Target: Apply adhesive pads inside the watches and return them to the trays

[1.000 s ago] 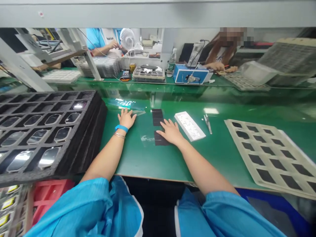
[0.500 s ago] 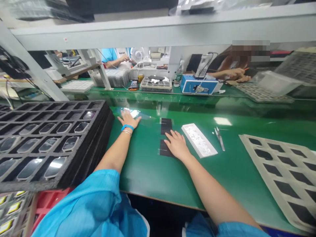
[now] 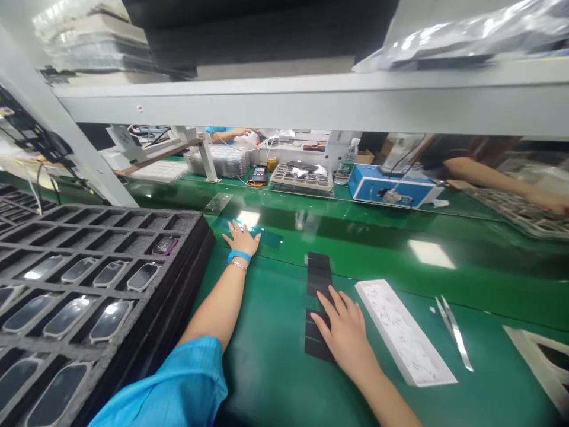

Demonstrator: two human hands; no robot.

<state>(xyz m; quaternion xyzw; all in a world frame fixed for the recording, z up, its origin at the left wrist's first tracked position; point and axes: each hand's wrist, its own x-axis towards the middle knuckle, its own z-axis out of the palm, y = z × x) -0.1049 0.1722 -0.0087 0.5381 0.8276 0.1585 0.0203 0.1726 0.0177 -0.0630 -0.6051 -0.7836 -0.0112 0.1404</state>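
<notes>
While the left hand [image 3: 242,239] rests open-fingered on the clear film [image 3: 271,238] at the far side of the green surface [image 3: 275,356] and the right hand [image 3: 349,335] lies flat, grasping nothing, on the black strip [image 3: 319,276] near the white tray [image 3: 402,329], any sideways drag could crease either.

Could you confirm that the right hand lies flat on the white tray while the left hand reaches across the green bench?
Not quite: in the head view the right hand lies flat on the black strip; the white tray sits beside it. The left hand does reach across the green bench.
</notes>
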